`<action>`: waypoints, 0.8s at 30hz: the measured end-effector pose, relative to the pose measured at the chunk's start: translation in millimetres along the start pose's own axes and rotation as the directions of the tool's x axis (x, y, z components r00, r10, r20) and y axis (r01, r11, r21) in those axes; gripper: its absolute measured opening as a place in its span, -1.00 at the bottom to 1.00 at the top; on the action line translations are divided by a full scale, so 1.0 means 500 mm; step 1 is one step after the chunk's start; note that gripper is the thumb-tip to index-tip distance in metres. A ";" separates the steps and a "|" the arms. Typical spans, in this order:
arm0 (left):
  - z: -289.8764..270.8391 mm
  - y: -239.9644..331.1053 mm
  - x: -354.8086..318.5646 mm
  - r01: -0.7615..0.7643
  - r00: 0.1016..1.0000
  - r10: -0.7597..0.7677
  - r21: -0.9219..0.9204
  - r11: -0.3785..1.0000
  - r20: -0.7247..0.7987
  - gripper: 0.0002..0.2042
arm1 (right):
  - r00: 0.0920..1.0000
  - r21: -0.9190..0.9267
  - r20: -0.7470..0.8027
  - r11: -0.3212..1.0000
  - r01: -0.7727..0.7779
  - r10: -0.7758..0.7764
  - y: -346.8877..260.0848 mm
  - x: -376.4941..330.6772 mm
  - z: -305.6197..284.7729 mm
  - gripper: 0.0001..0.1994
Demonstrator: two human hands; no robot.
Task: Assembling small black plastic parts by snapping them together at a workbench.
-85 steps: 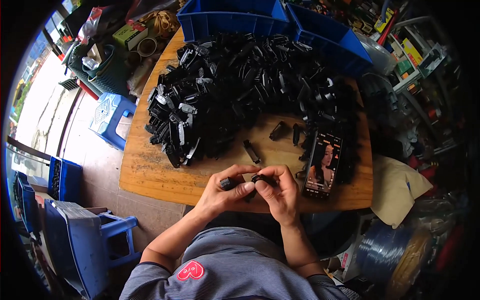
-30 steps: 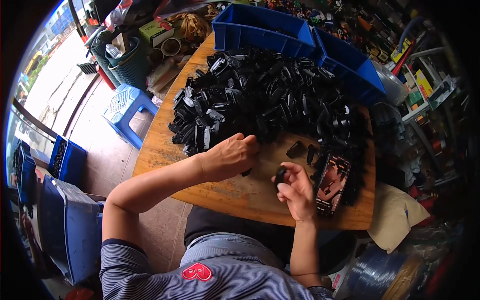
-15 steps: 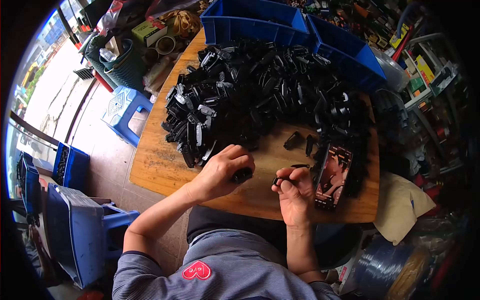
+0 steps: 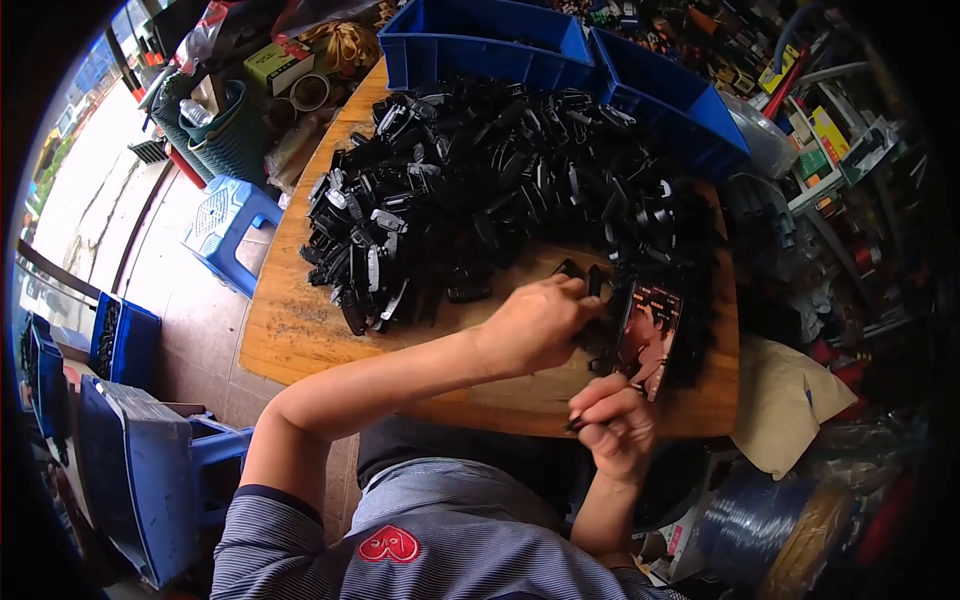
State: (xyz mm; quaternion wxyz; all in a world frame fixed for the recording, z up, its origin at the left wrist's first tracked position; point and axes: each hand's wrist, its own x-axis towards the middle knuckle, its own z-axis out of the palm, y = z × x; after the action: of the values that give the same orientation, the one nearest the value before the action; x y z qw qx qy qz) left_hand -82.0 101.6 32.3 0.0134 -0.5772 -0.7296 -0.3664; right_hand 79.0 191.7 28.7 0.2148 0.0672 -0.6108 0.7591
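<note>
A phone point(image 4: 650, 340) with a lit screen is laid on the wooden tabletop point(image 4: 290, 330). A small black part point(image 4: 575, 422) is held in the grip of the right hand point(image 4: 617, 430), pinched at the fingertips, just on the near side of the phone. The left hand point(image 4: 545, 322) is stretched out to the left of the phone, its fingers bent downward; whether anything is held in that grip cannot be told, as the fingertips are partly hidden. Near those fingers, left of the phone, a narrow piece point(image 4: 595, 280) is seen, and a second piece point(image 4: 568, 268) is partly covered by the hand. A heap point(image 4: 500, 170) of black parts, mixed with some grey ones, is spread to the left of the phone and beyond it. Farther beyond the phone, two blue bins point(image 4: 480, 62) are placed. A beige sack point(image 4: 790, 405) is seen to the phone's right, and a blue stool point(image 4: 225, 225) is set on the floor, well to its left.
</note>
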 end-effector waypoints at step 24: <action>-0.087 -0.048 -0.111 0.087 0.991 -0.056 -0.258 0.962 0.125 -0.68 | 0.980 0.318 0.104 0.927 -0.197 0.173 0.066 0.019 0.013 -0.84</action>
State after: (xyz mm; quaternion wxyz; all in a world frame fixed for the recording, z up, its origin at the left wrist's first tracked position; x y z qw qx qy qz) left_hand -101.5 29.8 27.0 -0.1191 -0.5674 -0.6946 -0.4260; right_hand 55.9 182.7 4.2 0.1055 0.0720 -0.4877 0.8636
